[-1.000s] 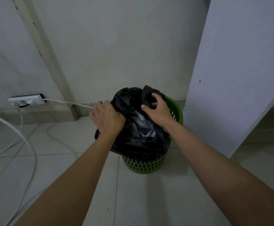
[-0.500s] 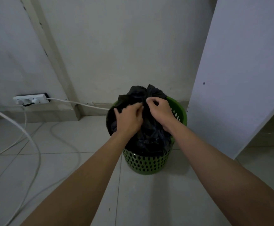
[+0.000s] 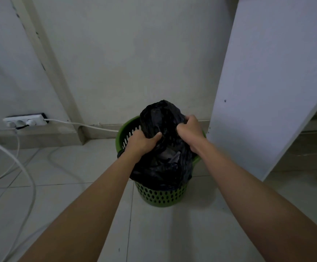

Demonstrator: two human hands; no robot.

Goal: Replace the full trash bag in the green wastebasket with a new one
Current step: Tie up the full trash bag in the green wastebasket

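A green perforated wastebasket stands on the tiled floor by the wall. A full black trash bag sits in it, its gathered top rising above the rim. My left hand grips the bag's left side near the top. On the upper right side of the bag my right hand clutches the bunched plastic. The bag's lower front still drapes over the basket's near rim. The basket's far left rim is bare, with its holes showing.
A tall white board leans just right of the basket. A white power strip lies at the wall's foot on the left, with its white cable running to behind the basket. More white cables loop over the floor at left.
Both hands moved apart and took fresh grips on the bag's top sides. The bag's left edge has come off the basket's rim, baring it.
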